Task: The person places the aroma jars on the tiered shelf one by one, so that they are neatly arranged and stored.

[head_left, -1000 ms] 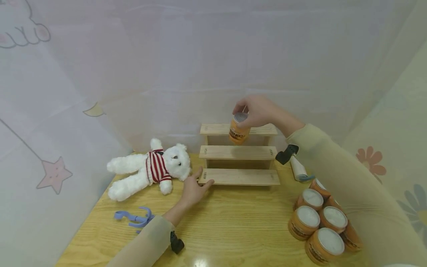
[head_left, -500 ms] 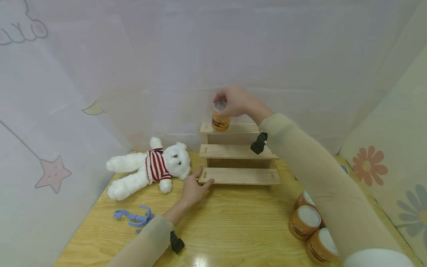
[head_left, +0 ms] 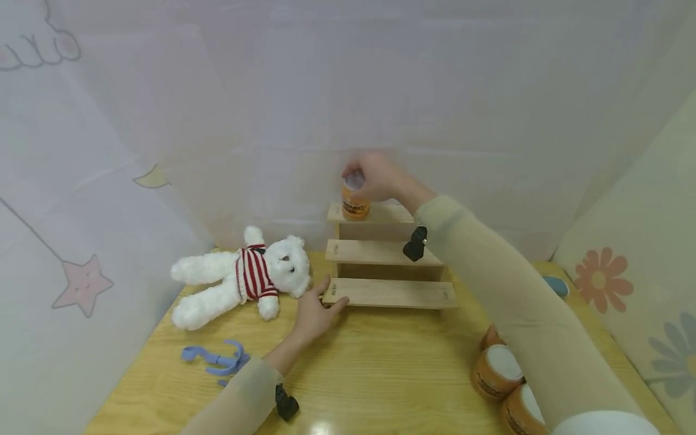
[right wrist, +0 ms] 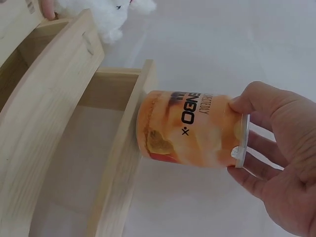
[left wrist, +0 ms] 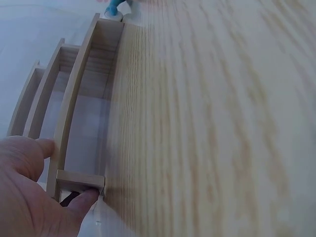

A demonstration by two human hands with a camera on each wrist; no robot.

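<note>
My right hand [head_left: 375, 175] grips an orange printed can [head_left: 354, 202] with a pale lid, fingers and thumb around its lid end. The can stands upright over the left part of the top tier of a three-tier wooden shelf [head_left: 386, 251]. In the right wrist view the bottom of the can [right wrist: 187, 128] meets the top board; whether it rests fully there I cannot tell. My left hand [head_left: 313, 314] holds the left corner of the lowest tier. In the left wrist view, that hand [left wrist: 29, 192] has one digit on the board and another against the side panel.
A white teddy bear [head_left: 250, 272] in a striped sweater lies left of the shelf. A blue pronged object [head_left: 220, 359] lies nearer on the wooden table [head_left: 380, 374]. Several orange cans [head_left: 495, 371] stand at the right, partly behind my right sleeve. A pale fabric wall [head_left: 462, 109] rises behind.
My right hand has carried the can leftward from the shelf's middle to the left part of the top tier, and lastly down a little. My left hand has stayed at the lowest tier's corner.
</note>
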